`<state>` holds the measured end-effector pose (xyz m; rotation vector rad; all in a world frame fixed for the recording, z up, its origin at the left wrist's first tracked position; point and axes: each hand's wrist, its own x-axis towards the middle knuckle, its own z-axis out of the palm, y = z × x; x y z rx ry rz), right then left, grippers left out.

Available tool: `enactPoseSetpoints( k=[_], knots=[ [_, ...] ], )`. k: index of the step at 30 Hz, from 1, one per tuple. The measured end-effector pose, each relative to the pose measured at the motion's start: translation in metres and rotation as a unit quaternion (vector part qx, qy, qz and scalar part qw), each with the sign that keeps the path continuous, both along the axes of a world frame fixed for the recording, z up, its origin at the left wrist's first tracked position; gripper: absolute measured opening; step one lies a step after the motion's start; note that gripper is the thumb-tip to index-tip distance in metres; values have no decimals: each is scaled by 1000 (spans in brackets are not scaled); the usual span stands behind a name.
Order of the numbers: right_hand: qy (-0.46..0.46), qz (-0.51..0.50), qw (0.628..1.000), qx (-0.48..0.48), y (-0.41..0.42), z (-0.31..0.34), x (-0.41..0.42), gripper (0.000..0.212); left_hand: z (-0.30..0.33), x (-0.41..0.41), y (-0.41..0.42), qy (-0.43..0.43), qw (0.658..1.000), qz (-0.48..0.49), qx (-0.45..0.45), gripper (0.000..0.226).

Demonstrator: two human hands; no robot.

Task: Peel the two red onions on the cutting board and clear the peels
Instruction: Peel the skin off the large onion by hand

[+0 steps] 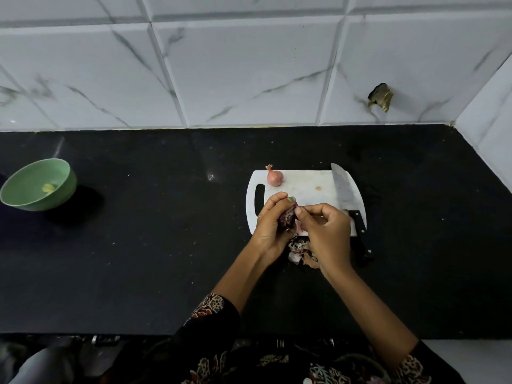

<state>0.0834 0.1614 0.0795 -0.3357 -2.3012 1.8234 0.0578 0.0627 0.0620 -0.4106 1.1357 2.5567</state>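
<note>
Far to my left on the black counter (155, 245) sits a green bowl (38, 184) with a small yellowish scrap inside, well apart from the work; I judge it could take the peels later. Moving right, my left hand (270, 223) cups the dark red onion (288, 217) just above the near edge of the white cutting board (304, 187), fingers curled round it so it cannot turn. My right hand (327, 231) pinches a strip of skin at the onion's top, which I read as the pulling grip for peeling. Loose peels (300, 249) lie below my hands on the counter, just off the board. The second onion (274, 177), paler and unpeeled, waits at the board's far left corner. A knife (347, 200) lies along the board's right side, handle toward me, parked out of the way. Behind is a marbled white tile wall (249, 65), with a broken hole (381, 97) at right.
</note>
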Motion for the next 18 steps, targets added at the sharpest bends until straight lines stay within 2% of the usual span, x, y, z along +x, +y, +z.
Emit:
enactPoseSetpoints(
  k=[4, 8, 15, 18],
  knots=[
    [23, 4, 999, 46, 0, 0, -1, 8, 1, 3, 4, -10, 1000, 22, 7, 18],
    [7, 38, 996, 80, 2, -2, -4, 8, 2, 2, 4, -7, 1000, 29, 4, 17],
    [-61, 31, 997, 21, 9, -22, -4, 12, 2, 2, 4, -45, 998, 30, 31, 12],
    [-83, 33, 994, 68, 18, -31, 0, 19, 4, 0, 2, -60, 996, 38, 54, 9]
  ],
)
